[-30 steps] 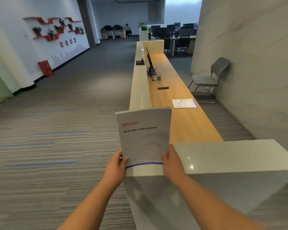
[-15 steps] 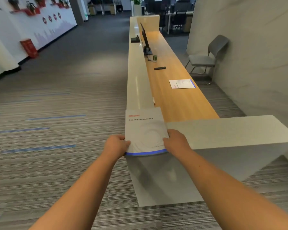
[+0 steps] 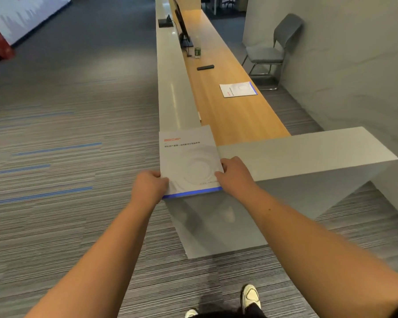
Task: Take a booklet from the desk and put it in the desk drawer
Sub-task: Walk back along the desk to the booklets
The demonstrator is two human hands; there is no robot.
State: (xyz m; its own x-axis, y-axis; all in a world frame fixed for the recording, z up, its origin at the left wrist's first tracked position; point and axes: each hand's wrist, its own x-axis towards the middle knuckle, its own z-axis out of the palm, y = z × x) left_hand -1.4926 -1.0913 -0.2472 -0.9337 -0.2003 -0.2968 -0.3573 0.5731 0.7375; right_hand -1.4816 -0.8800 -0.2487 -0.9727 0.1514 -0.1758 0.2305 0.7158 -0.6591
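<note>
A grey booklet (image 3: 189, 159) with red lettering and a blue bottom strip lies flat at the corner of the grey raised counter (image 3: 296, 152). My left hand (image 3: 148, 185) grips its lower left edge and my right hand (image 3: 236, 174) grips its lower right edge. A second, similar booklet (image 3: 238, 89) lies on the wooden desk top (image 3: 239, 118) behind the counter. No drawer is visible from this side.
On the wooden desk farther off stand a monitor (image 3: 182, 26), a green can (image 3: 197, 52) and a black remote-like bar (image 3: 205, 67). A grey chair (image 3: 274, 49) stands by the right wall. Striped carpet (image 3: 55, 157) stretches to the left; my shoes (image 3: 251, 294) show below.
The booklet went from held upright in front of me down to lying flat on the counter corner, both hands still on it. My view has tilted downward.
</note>
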